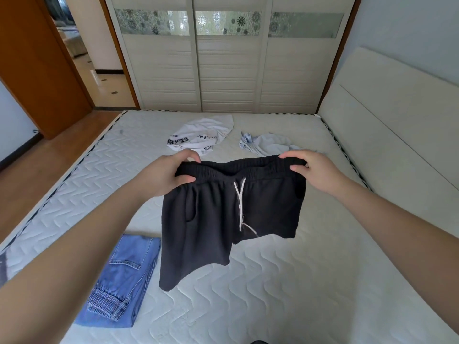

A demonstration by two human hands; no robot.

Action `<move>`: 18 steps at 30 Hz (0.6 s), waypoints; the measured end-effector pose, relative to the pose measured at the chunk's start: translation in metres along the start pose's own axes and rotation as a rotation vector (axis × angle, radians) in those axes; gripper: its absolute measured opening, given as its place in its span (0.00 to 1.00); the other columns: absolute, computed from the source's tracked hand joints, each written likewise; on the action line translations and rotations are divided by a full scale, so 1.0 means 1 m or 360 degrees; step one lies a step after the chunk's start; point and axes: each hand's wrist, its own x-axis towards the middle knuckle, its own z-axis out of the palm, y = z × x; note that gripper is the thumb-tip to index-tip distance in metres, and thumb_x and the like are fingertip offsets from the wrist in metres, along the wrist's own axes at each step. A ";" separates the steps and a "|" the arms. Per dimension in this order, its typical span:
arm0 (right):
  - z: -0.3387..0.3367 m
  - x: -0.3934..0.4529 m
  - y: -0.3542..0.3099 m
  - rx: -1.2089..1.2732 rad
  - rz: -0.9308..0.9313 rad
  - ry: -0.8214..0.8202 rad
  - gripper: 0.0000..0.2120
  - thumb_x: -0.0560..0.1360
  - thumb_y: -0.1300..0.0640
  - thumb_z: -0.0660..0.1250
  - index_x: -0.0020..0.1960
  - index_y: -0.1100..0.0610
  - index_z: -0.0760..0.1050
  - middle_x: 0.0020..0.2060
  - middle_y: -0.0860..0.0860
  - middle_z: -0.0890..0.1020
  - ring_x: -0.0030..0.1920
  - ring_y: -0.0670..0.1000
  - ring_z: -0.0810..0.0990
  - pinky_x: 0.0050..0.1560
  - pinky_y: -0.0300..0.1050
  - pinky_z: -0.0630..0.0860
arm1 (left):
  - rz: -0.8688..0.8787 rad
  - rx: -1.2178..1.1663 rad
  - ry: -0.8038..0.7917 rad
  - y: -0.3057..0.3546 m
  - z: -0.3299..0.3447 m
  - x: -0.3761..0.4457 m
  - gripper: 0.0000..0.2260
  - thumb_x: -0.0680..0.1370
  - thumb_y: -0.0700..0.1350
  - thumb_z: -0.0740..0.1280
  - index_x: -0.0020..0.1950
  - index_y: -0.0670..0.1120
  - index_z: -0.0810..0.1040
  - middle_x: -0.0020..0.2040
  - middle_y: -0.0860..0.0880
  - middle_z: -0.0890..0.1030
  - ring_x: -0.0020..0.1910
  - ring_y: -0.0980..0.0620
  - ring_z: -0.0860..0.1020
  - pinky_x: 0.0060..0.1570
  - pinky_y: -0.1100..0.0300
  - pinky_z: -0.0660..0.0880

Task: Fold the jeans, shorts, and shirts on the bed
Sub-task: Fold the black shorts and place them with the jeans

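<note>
While you hold the black shorts (231, 214) up over the bed (285, 281), everything else lies flat on the mattress. Nearest you, down-left of the shorts, the jeans (121, 281) sit folded on the quilted cover, elastic cuffs toward you, one back pocket showing. The longer hanging leg of the shorts ends just beside their right edge in this view.

Your left hand (165, 173) grips the left end of the shorts' waistband, fingers curled over the top, thumb pressed on the front. Your right hand (314, 170) grips the right end of the waistband the same way, fingers over the top edge, thumb on the front. The waistband is stretched between both hands, front facing you, white drawstring (239, 204) dangling down the middle. Both legs hang free, off the mattress, the left leg lower than the right.

Beyond the shorts, the white shirt (201, 136) with black lettering lies crumpled and unfolded on the bed. To the shirt's right, well apart from it, the light blue shirt (265, 144) lies bunched up, partly hidden behind the waistband and your right hand.

Right of the shorts, the white headboard (397, 125) runs along the bed's side. Farthest back, past both shirts, the sliding-door wardrobe (228, 70); to its left, an open wooden door (32, 58).
</note>
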 end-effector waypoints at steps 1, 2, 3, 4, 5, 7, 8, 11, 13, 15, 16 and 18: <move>-0.002 0.000 -0.001 -0.0022 -0.0018 -0.0001 0.17 0.78 0.63 0.66 0.62 0.45 0.78 0.59 0.43 0.79 0.49 0.30 0.73 0.50 0.27 0.64 | 0.0008 0.0047 0.0016 -0.001 -0.003 0.002 0.16 0.76 0.44 0.72 0.59 0.56 0.72 0.48 0.53 0.81 0.45 0.49 0.78 0.48 0.56 0.74; -0.004 -0.001 -0.001 -0.0041 -0.0043 -0.0003 0.17 0.78 0.63 0.66 0.61 0.45 0.79 0.58 0.42 0.78 0.46 0.28 0.72 0.48 0.24 0.63 | 0.0022 0.0088 0.0034 -0.002 -0.005 0.004 0.15 0.76 0.44 0.72 0.59 0.56 0.73 0.49 0.53 0.81 0.46 0.49 0.78 0.48 0.55 0.74; -0.006 -0.001 -0.002 -0.0060 -0.0073 -0.0008 0.17 0.78 0.64 0.67 0.61 0.47 0.79 0.57 0.42 0.78 0.46 0.28 0.72 0.47 0.23 0.63 | 0.0041 0.0123 0.0047 -0.002 -0.007 0.005 0.14 0.76 0.44 0.71 0.59 0.55 0.74 0.50 0.54 0.80 0.47 0.49 0.78 0.48 0.55 0.73; -0.008 -0.002 -0.002 -0.0085 -0.0102 -0.0018 0.16 0.77 0.64 0.67 0.60 0.48 0.79 0.56 0.42 0.78 0.47 0.31 0.73 0.46 0.23 0.63 | 0.0066 0.0160 0.0053 -0.003 -0.009 0.006 0.13 0.76 0.44 0.71 0.59 0.54 0.75 0.51 0.55 0.80 0.48 0.49 0.77 0.48 0.56 0.71; -0.009 -0.002 -0.002 -0.0125 -0.0131 -0.0034 0.15 0.77 0.65 0.67 0.59 0.50 0.79 0.54 0.43 0.78 0.49 0.36 0.74 0.46 0.25 0.63 | 0.0096 0.0211 0.0052 -0.004 -0.011 0.007 0.13 0.76 0.43 0.71 0.59 0.51 0.77 0.52 0.54 0.80 0.50 0.49 0.77 0.49 0.58 0.70; -0.011 -0.002 -0.002 -0.0270 -0.0163 -0.0101 0.11 0.77 0.65 0.67 0.57 0.54 0.79 0.50 0.45 0.76 0.51 0.49 0.76 0.45 0.34 0.64 | 0.0154 0.0323 0.0035 -0.006 -0.014 0.010 0.10 0.76 0.43 0.72 0.57 0.48 0.80 0.53 0.51 0.81 0.52 0.48 0.77 0.50 0.59 0.69; -0.012 -0.003 -0.003 -0.0353 -0.0161 -0.0142 0.10 0.77 0.64 0.67 0.57 0.55 0.79 0.49 0.47 0.76 0.51 0.52 0.76 0.45 0.37 0.64 | 0.0175 0.0357 0.0030 -0.006 -0.016 0.011 0.09 0.76 0.43 0.72 0.56 0.47 0.81 0.52 0.51 0.81 0.52 0.48 0.78 0.50 0.60 0.69; -0.017 -0.007 -0.004 -0.0487 -0.0150 -0.0201 0.12 0.78 0.60 0.67 0.61 0.58 0.78 0.55 0.53 0.79 0.55 0.55 0.77 0.53 0.44 0.69 | 0.0203 0.0385 0.0017 -0.004 -0.021 0.012 0.08 0.74 0.45 0.74 0.52 0.47 0.83 0.49 0.50 0.82 0.50 0.48 0.78 0.50 0.57 0.72; -0.022 -0.011 -0.004 -0.0507 -0.0160 -0.0180 0.14 0.77 0.59 0.69 0.62 0.59 0.78 0.58 0.54 0.80 0.58 0.56 0.77 0.57 0.42 0.68 | 0.0153 0.0376 0.0003 -0.003 -0.024 0.011 0.08 0.73 0.47 0.75 0.49 0.46 0.82 0.46 0.49 0.81 0.47 0.48 0.78 0.48 0.54 0.74; -0.026 -0.014 -0.002 -0.0529 -0.0163 -0.0142 0.14 0.76 0.58 0.70 0.60 0.59 0.79 0.56 0.54 0.81 0.57 0.55 0.78 0.53 0.36 0.65 | 0.0062 0.0337 0.0000 -0.004 -0.027 0.011 0.10 0.71 0.51 0.76 0.44 0.47 0.80 0.41 0.51 0.80 0.42 0.50 0.77 0.42 0.57 0.73; -0.028 -0.015 -0.002 -0.0539 -0.0156 -0.0129 0.13 0.75 0.57 0.71 0.58 0.60 0.80 0.54 0.54 0.81 0.55 0.55 0.78 0.49 0.35 0.64 | 0.0022 0.0317 0.0000 -0.004 -0.028 0.010 0.11 0.70 0.53 0.77 0.42 0.49 0.78 0.39 0.52 0.79 0.40 0.51 0.76 0.38 0.59 0.71; -0.033 -0.016 -0.002 -0.0536 -0.0158 -0.0107 0.11 0.73 0.56 0.74 0.52 0.61 0.80 0.47 0.52 0.81 0.48 0.55 0.78 0.43 0.36 0.61 | -0.0027 0.0270 0.0002 -0.005 -0.029 0.010 0.12 0.69 0.54 0.78 0.39 0.50 0.77 0.35 0.53 0.78 0.37 0.56 0.76 0.33 0.64 0.67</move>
